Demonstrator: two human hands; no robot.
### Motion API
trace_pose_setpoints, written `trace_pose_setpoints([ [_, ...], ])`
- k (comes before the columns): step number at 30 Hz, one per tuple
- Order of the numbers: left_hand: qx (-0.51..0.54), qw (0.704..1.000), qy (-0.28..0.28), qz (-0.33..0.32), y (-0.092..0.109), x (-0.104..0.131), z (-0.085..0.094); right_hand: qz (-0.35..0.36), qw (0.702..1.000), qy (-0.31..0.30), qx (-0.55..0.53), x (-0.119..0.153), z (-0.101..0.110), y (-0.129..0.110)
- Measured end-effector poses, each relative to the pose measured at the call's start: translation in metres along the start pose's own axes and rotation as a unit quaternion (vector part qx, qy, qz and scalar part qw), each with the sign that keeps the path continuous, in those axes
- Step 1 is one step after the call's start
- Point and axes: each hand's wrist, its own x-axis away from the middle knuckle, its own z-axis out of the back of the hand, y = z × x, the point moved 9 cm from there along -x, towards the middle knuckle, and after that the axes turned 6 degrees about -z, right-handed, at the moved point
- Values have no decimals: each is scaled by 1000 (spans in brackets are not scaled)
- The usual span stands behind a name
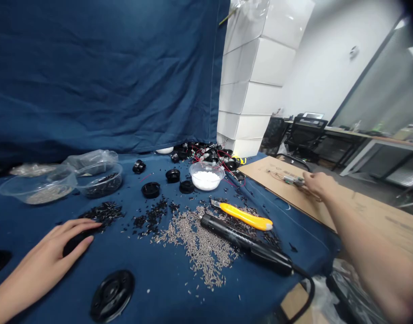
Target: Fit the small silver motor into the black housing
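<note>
Head view showed a creased dark-blue cloth curtain (105,72) across the upper left and a stack of white cardboard boxes (257,81) at upper centre-right. A flat brown cardboard sheet (371,198) lay at the right, beside a dark-blue tablecloth (152,288) filling the lower left and centre.

At right, the right hand (319,184) appeared to pinch the near end of a small, blurred silver-green wired piece (290,179) over the sheet. At lower left, the left hand (58,247) arched palm-down over a dark thing (74,242); whether it gripped that, I could not tell.

A tangled heap of black parts and red wires (209,154) sat at the centre, behind a black pen-shaped electric screwdriver (243,243) and a yellow-handled cutter (242,216), neither in hand. A round black plastic disc (112,294) lay alone at bottom left-centre, with three short black plastic cups (150,190) apart near the centre.

Smallest were loose silver screws (206,252) at lower centre and a pile of black screws (107,211) by the left fingertips. Judging by these separate pieces, parts had been laid out, while joining them seemed largely left to do
</note>
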Motion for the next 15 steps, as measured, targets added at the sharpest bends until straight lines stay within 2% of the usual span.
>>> trace_pose_setpoints([
  [4, 57, 997, -40, 14, 7, -2, 5, 13, 999, -24, 17, 4, -2, 2],
  [7, 70, 996, -40, 26, 7, -2, 8, 36, 999, -8, 16, 6, -3, -3],
  [11, 76, 996, -28, 22, 8, -1, 7, 72, 997, -35, 10, 5, -14, -13],
  [15, 73, 996, -45, 28, 8, -1, 6, 47, 999, -24, 2, 6, -8, -11],
])
